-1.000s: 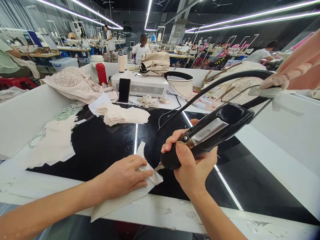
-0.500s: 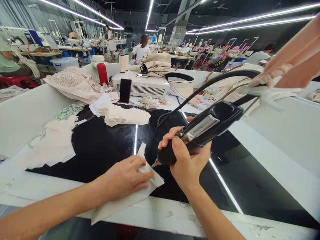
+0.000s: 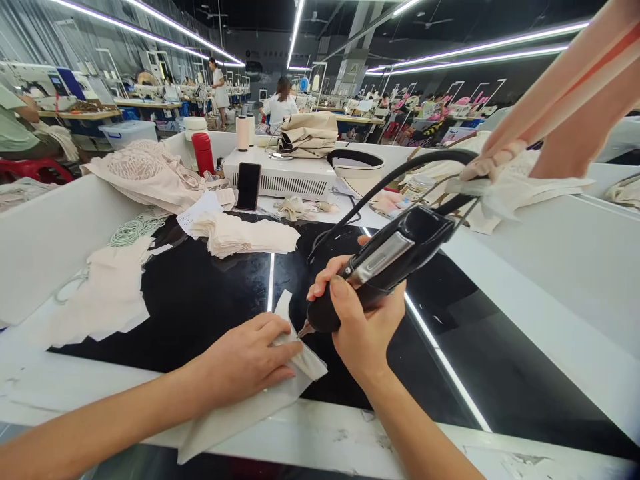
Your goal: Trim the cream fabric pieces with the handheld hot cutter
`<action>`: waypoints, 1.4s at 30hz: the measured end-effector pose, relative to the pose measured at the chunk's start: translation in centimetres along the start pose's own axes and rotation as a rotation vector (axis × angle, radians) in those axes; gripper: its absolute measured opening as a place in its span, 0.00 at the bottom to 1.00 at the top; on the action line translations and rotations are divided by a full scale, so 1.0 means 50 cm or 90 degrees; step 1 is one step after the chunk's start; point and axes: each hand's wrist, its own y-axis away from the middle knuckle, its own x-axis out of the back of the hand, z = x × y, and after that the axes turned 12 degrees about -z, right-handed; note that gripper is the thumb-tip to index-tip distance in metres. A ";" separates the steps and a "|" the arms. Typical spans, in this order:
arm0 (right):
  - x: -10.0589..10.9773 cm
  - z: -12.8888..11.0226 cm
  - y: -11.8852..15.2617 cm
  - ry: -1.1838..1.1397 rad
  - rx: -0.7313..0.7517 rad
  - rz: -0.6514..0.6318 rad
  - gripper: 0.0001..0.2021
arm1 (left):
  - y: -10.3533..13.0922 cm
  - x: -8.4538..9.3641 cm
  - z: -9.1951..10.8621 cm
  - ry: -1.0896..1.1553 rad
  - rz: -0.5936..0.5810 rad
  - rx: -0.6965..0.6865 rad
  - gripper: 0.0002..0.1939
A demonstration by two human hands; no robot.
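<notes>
The person seems to be working on the pale cloth point(image 3: 313, 364) with the black tool point(image 3: 387, 257) — the next move is probably calling for a steady tip point(image 3: 305, 329). The right hand point(image 3: 365, 330) is gripping the tool; the left hand point(image 3: 253, 360), slightly spread, is pressing the cloth onto the black tabletop point(image 3: 197, 317).
</notes>
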 end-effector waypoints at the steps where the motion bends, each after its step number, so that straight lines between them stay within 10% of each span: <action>1: 0.000 0.000 0.001 -0.003 0.000 0.000 0.15 | -0.002 0.004 -0.007 -0.004 0.005 -0.007 0.12; 12: -0.003 -0.002 0.002 -0.013 0.008 0.003 0.16 | -0.015 0.023 -0.084 0.086 -0.063 -0.084 0.14; 42: -0.018 0.023 -0.016 -0.007 0.014 0.014 0.16 | 0.010 0.014 -0.083 0.061 -0.061 -0.048 0.17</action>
